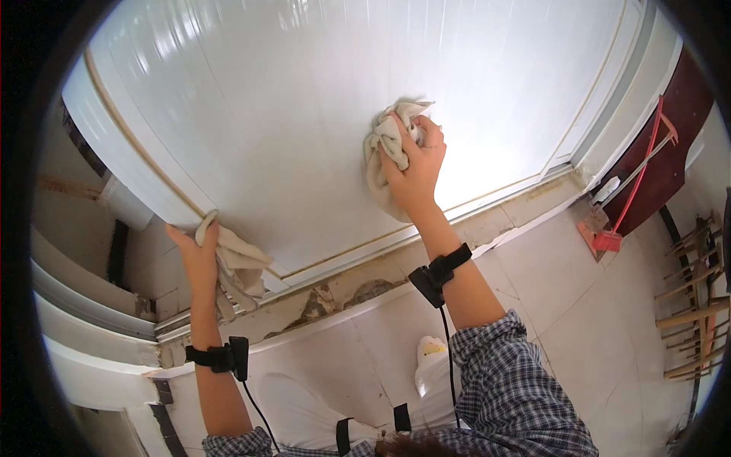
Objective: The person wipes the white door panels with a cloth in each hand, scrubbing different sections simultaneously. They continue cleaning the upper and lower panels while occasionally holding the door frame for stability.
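Observation:
A large white panel door (282, 137) fills the upper middle of the head view. My right hand (417, 169) is closed on a bunched, off-white cloth (378, 179), which lies against the panel's face. At the panel's left edge, my left hand (199, 255) grips a second beige cloth (240, 263) between thumb and fingers; the cloth hangs down toward the sill. Each wrist wears a black strap with a small device and cable.
A worn sill (346, 301) runs below the panel. At the right, a red broom (608, 241) and a dustpan (591, 238) lean near a dark red board (647, 145). Wooden stools (697, 316) stand at the far right. A white shoe (432, 352) is below.

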`<state>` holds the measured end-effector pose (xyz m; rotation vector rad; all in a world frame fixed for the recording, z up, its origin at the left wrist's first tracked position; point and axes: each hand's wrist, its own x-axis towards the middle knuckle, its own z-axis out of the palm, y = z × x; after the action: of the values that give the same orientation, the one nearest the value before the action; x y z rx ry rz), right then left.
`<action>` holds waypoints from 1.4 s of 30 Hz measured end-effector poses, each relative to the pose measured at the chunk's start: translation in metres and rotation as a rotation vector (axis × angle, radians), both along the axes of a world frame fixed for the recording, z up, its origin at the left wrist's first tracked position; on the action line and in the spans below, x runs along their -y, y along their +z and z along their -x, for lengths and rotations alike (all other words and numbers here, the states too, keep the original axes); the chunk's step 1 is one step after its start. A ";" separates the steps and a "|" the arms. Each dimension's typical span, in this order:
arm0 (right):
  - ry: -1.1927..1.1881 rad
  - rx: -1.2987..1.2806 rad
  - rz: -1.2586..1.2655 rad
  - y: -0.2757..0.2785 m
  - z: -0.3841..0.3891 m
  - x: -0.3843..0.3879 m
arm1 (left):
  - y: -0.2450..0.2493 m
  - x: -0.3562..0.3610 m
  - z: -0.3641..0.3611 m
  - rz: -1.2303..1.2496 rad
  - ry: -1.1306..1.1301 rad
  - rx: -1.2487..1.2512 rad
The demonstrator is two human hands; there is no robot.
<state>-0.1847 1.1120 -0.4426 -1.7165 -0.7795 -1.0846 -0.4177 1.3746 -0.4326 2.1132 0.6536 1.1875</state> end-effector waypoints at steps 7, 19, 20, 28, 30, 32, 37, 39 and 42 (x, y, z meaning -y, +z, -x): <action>-0.009 0.014 0.026 0.001 0.001 0.002 | -0.001 0.000 0.003 0.007 0.019 -0.033; -0.017 0.031 0.075 0.001 -0.001 0.005 | -0.002 -0.001 0.001 0.058 -0.002 0.000; -0.030 0.026 0.067 -0.003 -0.002 0.005 | -0.003 -0.002 0.001 0.035 -0.004 0.002; -0.091 0.042 0.045 -0.018 -0.009 0.008 | -0.004 -0.004 0.001 0.035 -0.007 0.009; -0.088 0.050 0.056 -0.007 -0.007 0.008 | -0.005 -0.005 -0.001 0.031 -0.018 0.029; -0.082 0.046 0.047 -0.010 -0.006 0.010 | -0.006 -0.006 0.000 0.022 -0.011 0.021; -0.086 0.045 0.032 -0.022 -0.010 0.009 | -0.002 -0.003 0.002 0.008 -0.028 0.009; -0.080 0.046 0.038 -0.018 -0.010 0.010 | -0.005 -0.005 0.002 0.008 -0.009 0.009; -0.081 0.051 0.064 -0.021 -0.010 0.012 | -0.004 -0.003 0.002 0.025 -0.007 0.004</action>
<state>-0.1743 1.0998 -0.4632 -1.7934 -0.7896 -1.1735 -0.4199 1.3773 -0.4361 2.0904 0.6554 1.1733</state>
